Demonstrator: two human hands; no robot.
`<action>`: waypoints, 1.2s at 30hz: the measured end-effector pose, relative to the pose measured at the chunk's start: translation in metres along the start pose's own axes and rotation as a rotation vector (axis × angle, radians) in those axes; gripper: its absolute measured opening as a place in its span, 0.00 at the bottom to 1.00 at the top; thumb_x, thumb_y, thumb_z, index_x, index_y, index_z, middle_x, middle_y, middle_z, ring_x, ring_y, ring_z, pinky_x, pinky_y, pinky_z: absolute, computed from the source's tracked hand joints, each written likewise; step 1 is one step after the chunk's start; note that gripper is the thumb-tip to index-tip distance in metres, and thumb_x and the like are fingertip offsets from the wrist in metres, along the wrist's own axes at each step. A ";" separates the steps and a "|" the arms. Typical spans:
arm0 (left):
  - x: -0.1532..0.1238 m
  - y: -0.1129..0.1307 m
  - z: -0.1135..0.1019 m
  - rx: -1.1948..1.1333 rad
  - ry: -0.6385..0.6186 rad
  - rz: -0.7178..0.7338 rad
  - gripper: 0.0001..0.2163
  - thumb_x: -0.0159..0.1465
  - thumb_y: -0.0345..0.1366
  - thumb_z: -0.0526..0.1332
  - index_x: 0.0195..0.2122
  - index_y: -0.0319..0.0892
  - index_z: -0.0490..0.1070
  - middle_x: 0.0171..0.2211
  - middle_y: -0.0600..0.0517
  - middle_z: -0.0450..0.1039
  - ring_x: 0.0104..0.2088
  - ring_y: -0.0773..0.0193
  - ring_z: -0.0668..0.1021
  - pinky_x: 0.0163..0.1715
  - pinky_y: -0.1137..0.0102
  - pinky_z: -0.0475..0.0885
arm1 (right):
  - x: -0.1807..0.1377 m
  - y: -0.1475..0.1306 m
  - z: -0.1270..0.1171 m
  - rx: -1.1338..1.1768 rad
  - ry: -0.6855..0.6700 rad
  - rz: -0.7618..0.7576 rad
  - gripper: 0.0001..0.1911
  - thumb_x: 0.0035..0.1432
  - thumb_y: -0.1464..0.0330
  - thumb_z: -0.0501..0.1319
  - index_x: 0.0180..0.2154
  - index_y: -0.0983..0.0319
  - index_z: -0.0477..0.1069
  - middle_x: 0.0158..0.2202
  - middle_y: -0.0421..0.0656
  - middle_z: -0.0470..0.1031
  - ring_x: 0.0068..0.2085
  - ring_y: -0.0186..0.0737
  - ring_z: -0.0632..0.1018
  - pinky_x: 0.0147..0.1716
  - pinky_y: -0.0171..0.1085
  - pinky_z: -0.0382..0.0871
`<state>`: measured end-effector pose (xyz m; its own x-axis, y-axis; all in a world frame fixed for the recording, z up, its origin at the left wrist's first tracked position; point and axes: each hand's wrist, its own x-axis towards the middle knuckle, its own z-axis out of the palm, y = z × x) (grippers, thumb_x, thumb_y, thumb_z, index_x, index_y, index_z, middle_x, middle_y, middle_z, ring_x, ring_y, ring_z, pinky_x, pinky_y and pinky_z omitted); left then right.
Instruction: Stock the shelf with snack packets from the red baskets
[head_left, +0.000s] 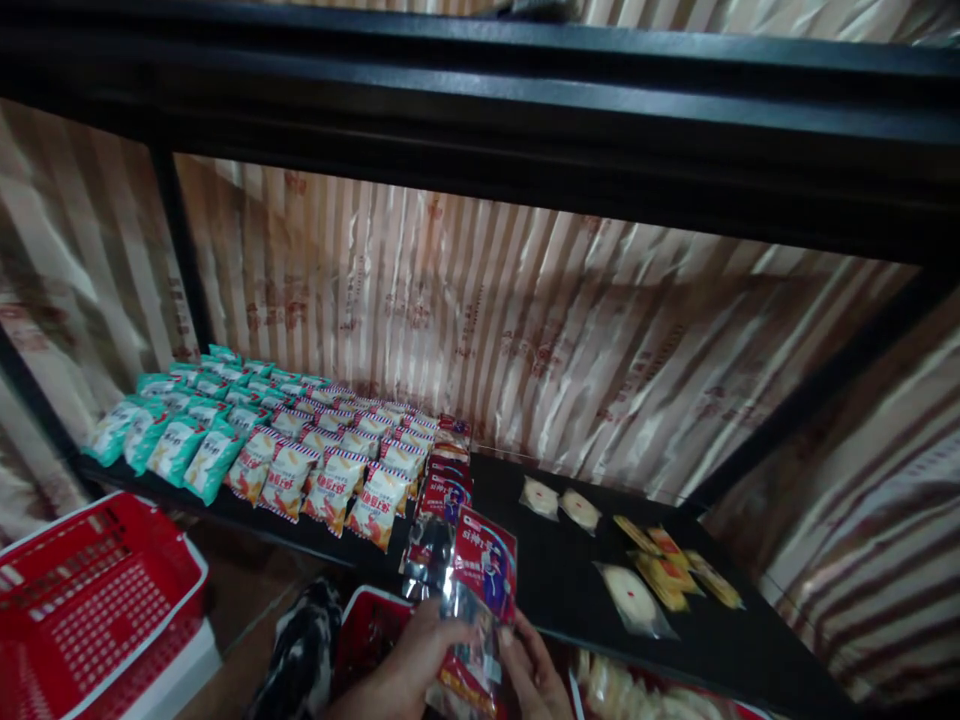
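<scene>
My left hand point(409, 660) and my right hand point(536, 675) both grip a bunch of red and clear snack packets point(476, 590) at the front edge of a black shelf point(555, 570). The fingers of each hand are wrapped round the lower part of the packets. Just behind the held packets, a row of the same red packets point(446, 470) runs back along the shelf. To the left lie rows of orange-and-white packets point(337, 455) and green packets point(187, 415).
Loose clear and yellow packets point(652, 570) lie on the right of the shelf. A red basket point(82, 600) stands at lower left; another red basket point(367, 625) sits under my hands. A black shelf beam point(525, 110) crosses overhead. Striped sheeting point(525, 330) covers the back.
</scene>
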<state>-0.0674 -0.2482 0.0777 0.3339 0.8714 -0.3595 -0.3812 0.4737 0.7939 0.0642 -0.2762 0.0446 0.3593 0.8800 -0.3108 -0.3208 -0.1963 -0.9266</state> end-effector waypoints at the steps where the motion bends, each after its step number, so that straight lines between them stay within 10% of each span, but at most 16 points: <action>1: 0.007 0.005 0.002 0.025 -0.032 -0.011 0.09 0.43 0.32 0.61 0.27 0.38 0.73 0.23 0.50 0.75 0.30 0.57 0.78 0.35 0.66 0.71 | 0.008 -0.002 -0.001 0.016 0.012 0.000 0.32 0.29 0.51 0.70 0.40 0.56 0.72 0.33 0.43 0.80 0.39 0.51 0.78 0.40 0.43 0.72; 8: 0.070 0.037 0.023 0.158 0.030 0.157 0.17 0.51 0.34 0.59 0.44 0.38 0.68 0.40 0.46 0.76 0.42 0.56 0.77 0.43 0.65 0.70 | 0.075 -0.054 0.020 0.114 -0.080 -0.026 0.30 0.33 0.60 0.72 0.42 0.56 0.68 0.34 0.40 0.79 0.38 0.47 0.78 0.36 0.41 0.72; 15: 0.136 0.050 0.028 0.735 0.338 0.515 0.30 0.51 0.19 0.52 0.58 0.37 0.56 0.63 0.41 0.49 0.62 0.59 0.56 0.59 0.67 0.56 | 0.168 -0.098 0.068 0.019 -0.065 -0.111 0.29 0.29 0.64 0.72 0.39 0.59 0.70 0.26 0.38 0.78 0.30 0.43 0.78 0.30 0.38 0.71; 27: 0.220 0.053 0.007 1.024 0.430 0.619 0.24 0.52 0.19 0.49 0.49 0.38 0.69 0.56 0.46 0.64 0.60 0.56 0.60 0.61 0.59 0.57 | 0.286 -0.072 0.104 -0.275 0.023 -0.195 0.19 0.38 0.65 0.65 0.37 0.62 0.70 0.19 0.38 0.73 0.20 0.37 0.73 0.19 0.35 0.67; 36: 0.225 0.053 0.000 1.161 0.395 0.588 0.22 0.54 0.23 0.51 0.50 0.32 0.69 0.57 0.41 0.63 0.62 0.52 0.56 0.62 0.58 0.53 | 0.322 -0.062 0.119 -0.590 0.027 -0.304 0.17 0.39 0.70 0.64 0.36 0.62 0.72 0.24 0.41 0.76 0.28 0.42 0.76 0.30 0.38 0.68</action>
<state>-0.0126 -0.0274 0.0390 0.0335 0.9766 0.2124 0.6246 -0.1864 0.7584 0.0952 0.0705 0.0268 0.3820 0.9240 -0.0149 0.3291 -0.1511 -0.9321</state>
